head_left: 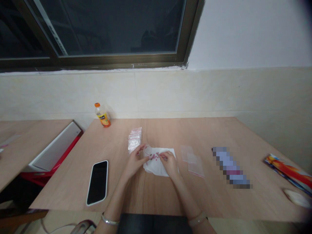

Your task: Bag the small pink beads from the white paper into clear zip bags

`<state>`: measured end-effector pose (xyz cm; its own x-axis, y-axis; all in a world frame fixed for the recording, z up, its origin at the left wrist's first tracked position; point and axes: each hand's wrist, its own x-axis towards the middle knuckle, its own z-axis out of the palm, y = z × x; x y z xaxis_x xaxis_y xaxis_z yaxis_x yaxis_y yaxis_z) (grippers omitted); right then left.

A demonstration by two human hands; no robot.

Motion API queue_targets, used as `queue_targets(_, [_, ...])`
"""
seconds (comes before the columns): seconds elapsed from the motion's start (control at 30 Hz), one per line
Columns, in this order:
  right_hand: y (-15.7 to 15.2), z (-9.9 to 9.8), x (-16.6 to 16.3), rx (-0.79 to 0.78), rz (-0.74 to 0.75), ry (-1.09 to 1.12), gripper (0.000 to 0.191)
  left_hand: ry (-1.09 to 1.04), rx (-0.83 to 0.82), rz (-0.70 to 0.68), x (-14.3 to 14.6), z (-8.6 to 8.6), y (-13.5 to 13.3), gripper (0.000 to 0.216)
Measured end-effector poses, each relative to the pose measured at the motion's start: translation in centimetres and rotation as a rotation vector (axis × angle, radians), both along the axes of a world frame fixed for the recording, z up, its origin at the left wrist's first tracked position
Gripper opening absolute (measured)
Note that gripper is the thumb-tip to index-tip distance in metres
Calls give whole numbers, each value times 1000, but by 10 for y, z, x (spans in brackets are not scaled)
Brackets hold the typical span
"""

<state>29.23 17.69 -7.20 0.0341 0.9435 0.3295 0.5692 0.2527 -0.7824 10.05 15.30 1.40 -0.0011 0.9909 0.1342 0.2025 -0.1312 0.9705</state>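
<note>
My left hand [135, 160] is closed on a small clear plastic bag [147, 150], held just above a white sheet [158, 166] on the wooden table [219, 195]. Small pink beads [154, 156] lie scattered on the sheet between my hands. My right hand [170, 162] rests on the sheet with its fingertips pinched at the beads; what it pinches is too small to make out. A stack of clear zip bags [134, 140] lies just behind my left hand.
A phone [97, 182] lies face up at the left. An orange juice bottle [102, 115] stands at the back by the wall. Loose clear bags [193, 160] lie right of the sheet. A blurred-out object [231, 167], a colourful packet [290, 171] and a pale oval object [296, 197] lie at the right.
</note>
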Motion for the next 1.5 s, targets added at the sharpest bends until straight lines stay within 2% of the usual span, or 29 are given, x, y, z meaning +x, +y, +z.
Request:
queue_targets(0.13, [-2,-1,2,-9,75,1,12,-4,2,2,-1,0,0,51])
queue_targets(0.27, [-3,3,0,12,157,-46,13,-17,6,6,-2,0,0,51])
queue_targets(0.67, [-3,0,4,8,169,-24,11,-41,-24,-43,-6,-4,2,51])
queue_targets(0.77, [-5,13,0,21,122,57,10,-24,-27,-56,-7,-6,1,48])
queue_targets(0.9, [-8,48,-10,88,53,205,15,-69,-48,-124,-8,-7,0,48])
queue_targets(1.0, [-10,78,-17,107,79,248,16,-88,-53,-167,-7,-6,0,49])
queue_targets(1.1, [-13,98,-21,120,118,246,14,-82,-51,-166,-6,-4,0,49])
queue_targets(1.2, [-15,105,-23,116,134,218,13,-91,-53,-154,-4,-2,0,50])
queue_targets(1.5, [-17,99,-29,85,161,174,14,-79,-63,-187,-4,-5,0,50])
